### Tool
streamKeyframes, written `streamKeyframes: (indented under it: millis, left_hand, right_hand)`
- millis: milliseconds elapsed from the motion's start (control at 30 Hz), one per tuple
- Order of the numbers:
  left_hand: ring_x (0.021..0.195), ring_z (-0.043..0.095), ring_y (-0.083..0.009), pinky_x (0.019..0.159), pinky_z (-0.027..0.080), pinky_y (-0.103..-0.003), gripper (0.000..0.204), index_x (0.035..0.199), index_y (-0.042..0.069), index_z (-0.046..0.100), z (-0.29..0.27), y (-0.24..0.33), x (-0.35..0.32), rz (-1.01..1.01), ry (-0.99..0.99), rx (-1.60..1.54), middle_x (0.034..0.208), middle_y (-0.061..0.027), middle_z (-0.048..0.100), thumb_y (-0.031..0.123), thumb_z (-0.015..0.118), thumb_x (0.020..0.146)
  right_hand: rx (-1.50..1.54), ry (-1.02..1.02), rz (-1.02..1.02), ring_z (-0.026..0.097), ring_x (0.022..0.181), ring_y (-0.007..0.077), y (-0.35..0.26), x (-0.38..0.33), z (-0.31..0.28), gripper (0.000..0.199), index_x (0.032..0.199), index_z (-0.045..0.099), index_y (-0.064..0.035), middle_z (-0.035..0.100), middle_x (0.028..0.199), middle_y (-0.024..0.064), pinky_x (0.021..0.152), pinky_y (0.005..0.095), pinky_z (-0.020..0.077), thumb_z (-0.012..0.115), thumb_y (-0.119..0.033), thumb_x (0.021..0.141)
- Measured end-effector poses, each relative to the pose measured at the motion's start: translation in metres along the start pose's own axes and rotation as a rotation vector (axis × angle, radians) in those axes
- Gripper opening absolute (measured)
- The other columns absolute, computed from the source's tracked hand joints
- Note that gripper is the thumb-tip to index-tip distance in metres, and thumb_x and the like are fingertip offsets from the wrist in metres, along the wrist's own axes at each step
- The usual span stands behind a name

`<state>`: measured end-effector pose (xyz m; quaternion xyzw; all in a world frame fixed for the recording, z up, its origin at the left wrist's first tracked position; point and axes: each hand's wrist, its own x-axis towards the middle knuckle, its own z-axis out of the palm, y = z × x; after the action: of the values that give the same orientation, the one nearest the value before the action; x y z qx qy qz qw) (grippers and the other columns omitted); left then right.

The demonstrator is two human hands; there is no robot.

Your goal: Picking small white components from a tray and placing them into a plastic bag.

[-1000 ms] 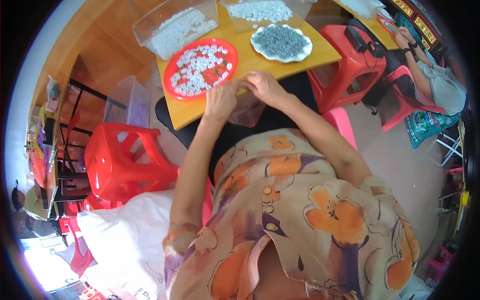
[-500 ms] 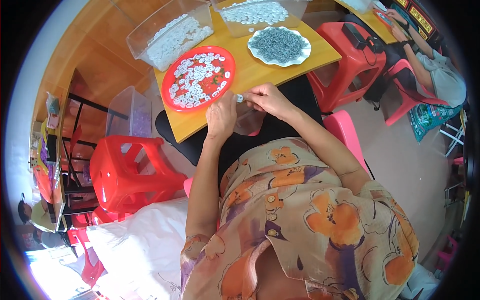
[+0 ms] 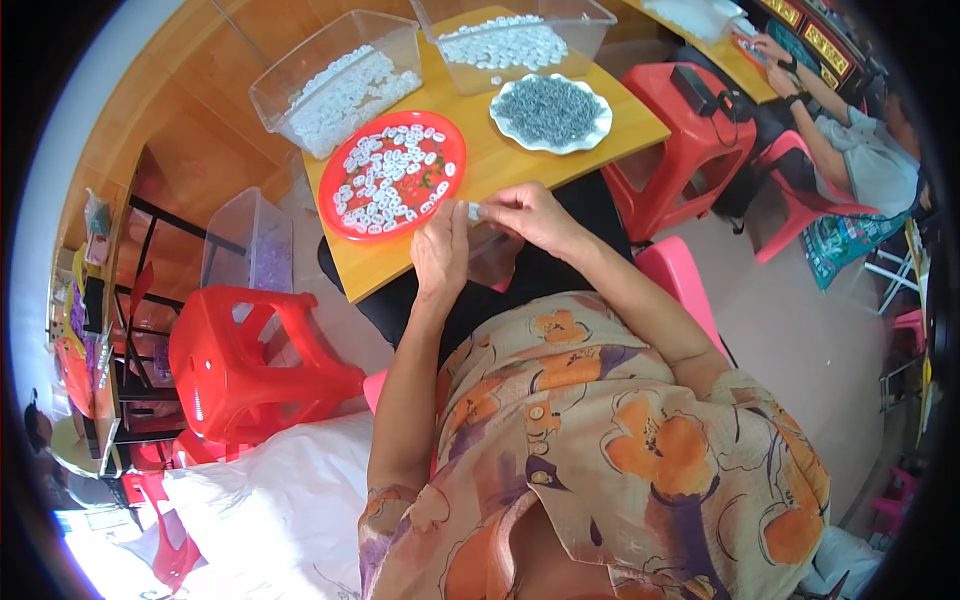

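Note:
My left hand [image 3: 440, 250] and my right hand [image 3: 530, 212] meet over the near edge of a yellow table [image 3: 520, 150]. Together they pinch a small white piece [image 3: 473, 210] between the fingertips. Just beyond my left hand lies a red plate [image 3: 352, 215] covered with several small white pieces. A white scalloped plate [image 3: 598, 128] of small grey metal parts sits further right. Two clear plastic bins [image 3: 335, 80] holding white pieces stand at the table's far side.
A red plastic stool [image 3: 240, 360] and a clear storage box [image 3: 245, 245] stand to my left. Another red stool [image 3: 690, 140] and a pink chair [image 3: 790, 200] are to the right, where another person [image 3: 850, 150] sits at a second table. White cloth [image 3: 270, 510] lies at lower left.
My hands have drawn back from the red plate's edge to the table's near edge and come together on a small white piece. The view shifted slightly.

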<state>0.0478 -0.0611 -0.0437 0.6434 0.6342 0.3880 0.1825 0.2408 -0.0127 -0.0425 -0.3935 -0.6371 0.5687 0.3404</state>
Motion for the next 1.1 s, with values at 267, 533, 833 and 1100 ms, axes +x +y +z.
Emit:
streamKeyframes:
  millis: [267,533,833,1100]
  left_hand:
    - [0.079,0.071,-0.0458,0.071,0.053,-0.055,0.034,0.094,0.003,0.068,-0.017,-0.019,0.005,-0.036,0.008,0.101,0.083,-0.0229,0.072,0.032,0.059,0.107]
    - [0.072,0.071,-0.0373,0.061,0.056,-0.049,0.024,0.09,0.007,0.066,-0.001,-0.022,-0.007,0.319,0.053,0.383,0.078,-0.0137,0.07,0.028,0.07,0.101]
    - [0.07,0.072,-0.0344,0.06,0.056,-0.047,0.018,0.093,0.01,0.069,-0.006,-0.02,-0.01,0.428,0.062,0.36,0.084,-0.0096,0.072,0.027,0.069,0.1]
    - [0.067,0.07,-0.0337,0.058,0.055,-0.045,0.02,0.09,0.009,0.067,-0.004,-0.023,-0.013,0.438,0.085,0.436,0.08,-0.0083,0.067,0.027,0.07,0.099]
  right_hand:
    - [-0.223,-0.708,-0.016,0.062,0.077,0.0044,-0.05,-0.019,-0.021,0.02,0.106,0.081,-0.0019,0.073,0.084,-0.0001,0.069,0.0251,0.0498,0.074,-0.02,0.1]
    - [0.573,0.077,-0.32,0.048,0.063,0.0055,-0.13,0.018,-0.028,0.035,0.136,0.068,-0.0026,0.068,0.091,0.0011,0.059,0.0232,0.0407,0.065,-0.025,0.109]
    - [0.076,-0.087,0.051,0.047,0.059,0.0029,-0.03,0.013,-0.001,0.026,0.119,0.077,-0.0003,0.067,0.082,-0.0002,0.055,0.0198,0.0389,0.069,-0.021,0.106]
    - [-0.697,0.008,-0.297,0.078,0.088,0.0265,-0.035,0.131,0.009,0.016,0.102,0.084,-0.0071,0.081,0.095,0.0144,0.08,0.0399,0.059,0.076,-0.018,0.092]
